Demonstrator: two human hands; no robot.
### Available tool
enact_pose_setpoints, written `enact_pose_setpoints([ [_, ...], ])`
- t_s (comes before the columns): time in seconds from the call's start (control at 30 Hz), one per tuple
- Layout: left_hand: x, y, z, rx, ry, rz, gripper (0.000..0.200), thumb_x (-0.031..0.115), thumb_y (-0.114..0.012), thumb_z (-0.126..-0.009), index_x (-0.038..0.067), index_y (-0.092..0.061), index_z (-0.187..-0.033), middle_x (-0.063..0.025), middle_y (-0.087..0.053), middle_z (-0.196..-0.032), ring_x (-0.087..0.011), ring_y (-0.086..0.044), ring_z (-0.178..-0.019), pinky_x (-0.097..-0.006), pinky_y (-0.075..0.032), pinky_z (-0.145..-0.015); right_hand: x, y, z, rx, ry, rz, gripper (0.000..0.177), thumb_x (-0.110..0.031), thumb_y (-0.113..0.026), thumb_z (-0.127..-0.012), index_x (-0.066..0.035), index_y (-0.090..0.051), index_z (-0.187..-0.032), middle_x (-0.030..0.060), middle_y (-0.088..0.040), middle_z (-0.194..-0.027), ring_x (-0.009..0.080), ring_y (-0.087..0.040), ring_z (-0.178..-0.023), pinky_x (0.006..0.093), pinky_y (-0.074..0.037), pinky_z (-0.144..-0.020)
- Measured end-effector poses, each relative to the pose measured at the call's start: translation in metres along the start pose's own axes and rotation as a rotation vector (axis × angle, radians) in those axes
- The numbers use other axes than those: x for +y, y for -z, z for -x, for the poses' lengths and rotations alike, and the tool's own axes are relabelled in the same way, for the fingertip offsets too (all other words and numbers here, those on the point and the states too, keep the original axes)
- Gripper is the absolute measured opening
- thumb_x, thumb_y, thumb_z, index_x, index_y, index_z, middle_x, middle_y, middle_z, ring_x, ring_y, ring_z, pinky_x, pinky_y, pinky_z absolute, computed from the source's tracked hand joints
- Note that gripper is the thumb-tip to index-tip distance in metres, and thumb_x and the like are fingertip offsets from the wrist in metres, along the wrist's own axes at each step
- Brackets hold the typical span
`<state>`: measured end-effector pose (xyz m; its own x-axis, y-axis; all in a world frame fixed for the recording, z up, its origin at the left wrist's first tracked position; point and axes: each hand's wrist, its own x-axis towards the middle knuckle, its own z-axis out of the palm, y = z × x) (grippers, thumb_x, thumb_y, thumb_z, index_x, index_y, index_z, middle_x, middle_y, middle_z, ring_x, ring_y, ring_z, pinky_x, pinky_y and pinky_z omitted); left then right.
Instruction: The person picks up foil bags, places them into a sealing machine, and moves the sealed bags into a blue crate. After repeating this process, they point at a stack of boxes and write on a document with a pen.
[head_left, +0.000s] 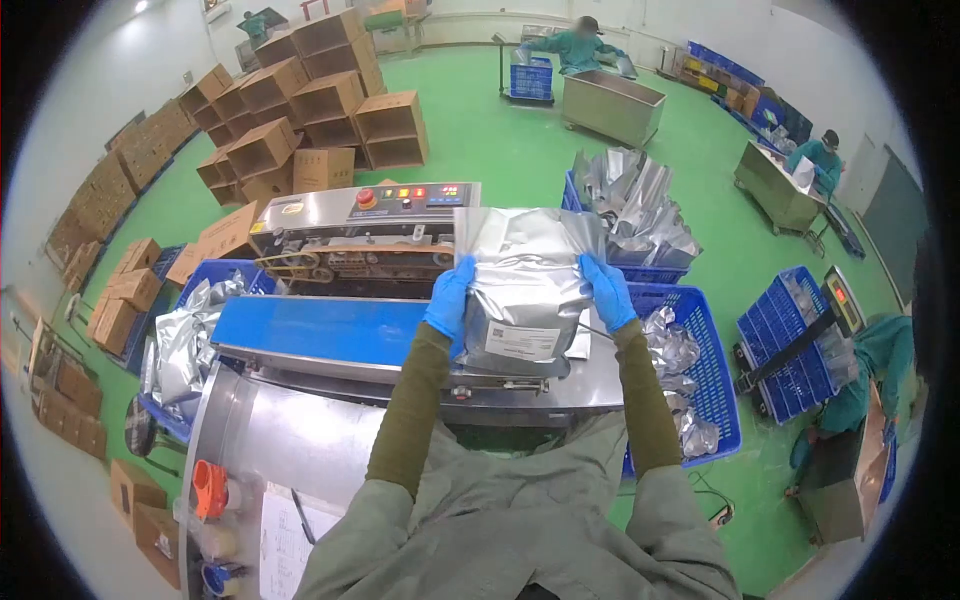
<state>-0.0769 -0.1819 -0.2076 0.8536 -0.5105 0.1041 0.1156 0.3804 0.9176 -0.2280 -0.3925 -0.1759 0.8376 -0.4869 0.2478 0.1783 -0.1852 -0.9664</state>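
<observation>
Between my two blue-gloved hands is a silver foil bag [525, 290], filled out below, with a white printed label low on its front. My left hand [450, 298] grips the bag's left upper edge, and my right hand [608, 290] grips the right one. The bag's flat top edge reaches the right end of a sealing machine [365, 215], which has a red button and lit displays. Its lower part is over the right end of the blue conveyor belt [320, 328]. The fingertips behind the foil are partly hidden.
Blue crates of foil bags stand at the right [715, 350] and left [235, 270]. Behind the bag, another crate holds upright foil pouches [635, 200]. A steel table [300, 420] carries a notebook [290, 540] and an orange tape dispenser [209, 488]. Cardboard boxes [265, 150] are stacked beyond; several co-workers stand around.
</observation>
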Motion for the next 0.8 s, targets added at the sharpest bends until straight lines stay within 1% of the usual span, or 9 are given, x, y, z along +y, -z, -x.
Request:
enact_pose_setpoints([
  [0.07,-0.014,0.001,-0.016,-0.013,0.034,0.085,0.031,0.034,-0.055,-0.088,0.008,-0.059,-0.073,0.0053,-0.050,-0.069,-0.0049,-0.041,-0.064,-0.0232,-0.034,-0.057,0.005,0.004,0.000,-0.006,-0.007,0.036,0.037,-0.033,-0.051,-0.090,0.001,-0.061,-0.100,-0.0027,-0.056,-0.075,0.0054,-0.047,-0.064,0.0205,-0.039,-0.056],
  [0.13,-0.057,0.025,-0.042,-0.094,0.160,0.010,0.033,0.032,-0.050,-0.090,0.002,-0.061,-0.094,-0.0020,-0.061,-0.087,-0.0106,-0.054,-0.077,-0.0262,-0.044,-0.073,0.015,0.005,0.004,0.048,-0.087,0.044,0.037,-0.034,-0.052,-0.089,-0.001,-0.063,-0.101,-0.0043,-0.056,-0.079,0.0043,-0.042,-0.063,0.0198,-0.036,-0.057],
  [0.2,-0.072,0.035,-0.038,-0.080,0.222,-0.013,0.030,0.030,-0.050,-0.090,0.003,-0.061,-0.091,-0.0018,-0.060,-0.082,-0.0109,-0.054,-0.072,-0.0255,-0.044,-0.068,0.039,0.009,0.004,-0.024,-0.189,0.011,0.038,-0.035,-0.054,-0.088,0.000,-0.063,-0.102,-0.0027,-0.059,-0.084,0.0043,-0.045,-0.069,0.0204,-0.038,-0.060],
  [0.27,-0.088,0.047,-0.032,0.036,0.358,-0.228,0.041,0.040,-0.053,-0.086,0.000,-0.062,-0.081,-0.0019,-0.055,-0.072,-0.0102,-0.044,-0.065,-0.0264,-0.037,-0.059,0.060,0.001,0.007,-0.015,-0.226,-0.033,0.041,-0.038,-0.054,-0.086,0.002,-0.064,-0.086,0.0002,-0.056,-0.064,0.0067,-0.050,-0.061,0.0216,-0.039,-0.057],
  [0.3,-0.089,0.051,-0.023,0.058,0.348,-0.202,0.049,0.046,-0.052,-0.085,-0.002,-0.063,-0.087,-0.0045,-0.057,-0.074,-0.0114,-0.045,-0.066,-0.0285,-0.039,-0.060,0.068,-0.006,0.006,-0.018,-0.259,-0.082,0.042,-0.038,-0.055,-0.085,0.002,-0.064,-0.076,0.0015,-0.054,-0.059,0.0085,-0.052,-0.057,0.0231,-0.041,-0.054],
  [0.53,-0.121,0.142,-0.077,0.154,0.324,-0.352,0.062,0.052,-0.046,-0.085,-0.005,-0.061,-0.102,-0.0128,-0.063,-0.095,-0.0182,-0.054,-0.080,-0.0281,-0.042,-0.073,0.072,-0.058,-0.017,-0.022,-0.302,0.005,0.042,-0.040,-0.054,-0.085,-0.001,-0.063,-0.072,0.0035,-0.054,-0.057,0.0128,-0.053,-0.051,0.0270,-0.043,-0.047],
  [0.6,-0.089,0.148,-0.069,0.152,0.332,-0.495,0.068,0.057,-0.042,-0.085,-0.006,-0.059,-0.106,-0.0159,-0.062,-0.101,-0.0206,-0.055,-0.085,-0.0296,-0.042,-0.077,0.094,-0.069,-0.028,-0.037,-0.235,0.062,0.042,-0.041,-0.053,-0.085,-0.001,-0.062,-0.074,0.0045,-0.055,-0.059,0.0135,-0.054,-0.050,0.0272,-0.044,-0.046],
  [0.7,-0.038,0.156,-0.052,0.235,0.490,-0.800,0.068,0.055,-0.037,-0.088,-0.005,-0.051,-0.118,-0.0188,-0.058,-0.105,-0.0194,-0.053,-0.096,-0.0314,-0.041,-0.083,0.078,-0.099,-0.018,-0.180,-0.426,-0.257,0.044,-0.044,-0.050,-0.086,-0.002,-0.062,-0.080,0.0064,-0.058,-0.062,0.0150,-0.056,-0.050,0.0267,-0.046,-0.046],
  [0.8,0.012,0.160,-0.021,0.151,0.104,-1.179,0.063,0.049,-0.040,-0.089,-0.005,-0.046,-0.122,-0.0197,-0.053,-0.112,-0.0227,-0.049,-0.102,-0.0331,-0.039,-0.087,0.060,-0.077,0.013,-0.333,-0.450,-0.222,0.043,-0.044,-0.053,-0.084,-0.003,-0.062,-0.092,0.0094,-0.061,-0.071,0.0163,-0.058,-0.050,0.0282,-0.049,-0.046],
])
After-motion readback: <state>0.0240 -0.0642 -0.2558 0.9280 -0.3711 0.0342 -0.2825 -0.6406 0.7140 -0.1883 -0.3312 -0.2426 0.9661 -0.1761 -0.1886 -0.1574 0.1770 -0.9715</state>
